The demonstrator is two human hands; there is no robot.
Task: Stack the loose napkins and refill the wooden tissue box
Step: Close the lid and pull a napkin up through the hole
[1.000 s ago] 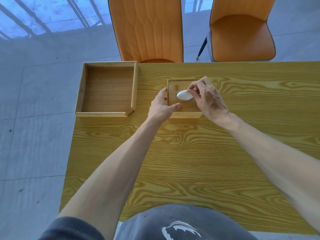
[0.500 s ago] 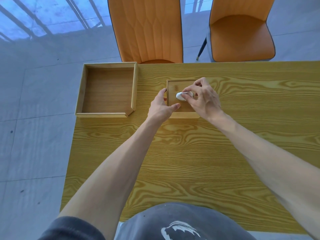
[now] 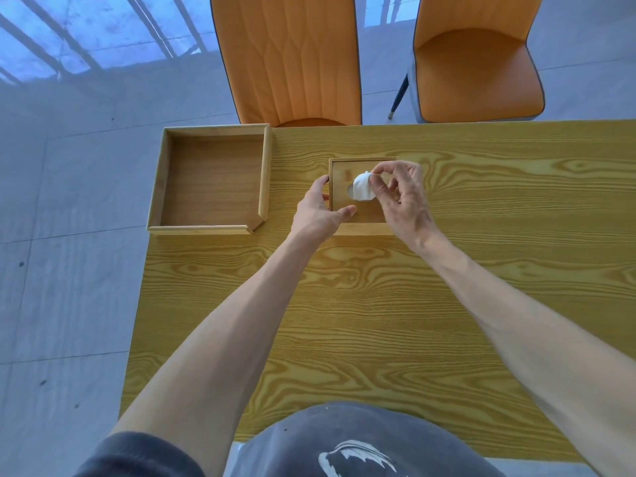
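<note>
Worktop [image 3: 378,304] of yellow grained wood, seen from above, with both bare forearms reaching forward from the near edge. Tissue box [image 3: 364,215], a small wooden box with a lid on it, stands near the middle of the far half of the worktop. Through the oval slot in its lid a white napkin [image 3: 362,191] rises as a small crumpled tuft.

Right hand [image 3: 401,197] hovers over the right part of the lid, fingers curled. Thumb and forefinger are closed in a pinch on the right side of the napkin tuft; the other fingers are bent loosely and hold nothing. The hand covers the box's right edge.

Left hand [image 3: 318,215] braces the box at its left side. It is partly open, spread in a clamp: fingertips rest against the upper part of the left wall, and the thumb lies across the near left corner of the lid.

Tray [image 3: 210,180], a shallow square wooden tray with one cut corner, sits to the left of the box at the worktop's far left corner, apart from the left hand. Nothing shows inside it.

Two orange chairs stand beyond the far edge: one [image 3: 289,56] with its back toward the worktop, the other [image 3: 478,63] to its right, seat showing.
</note>
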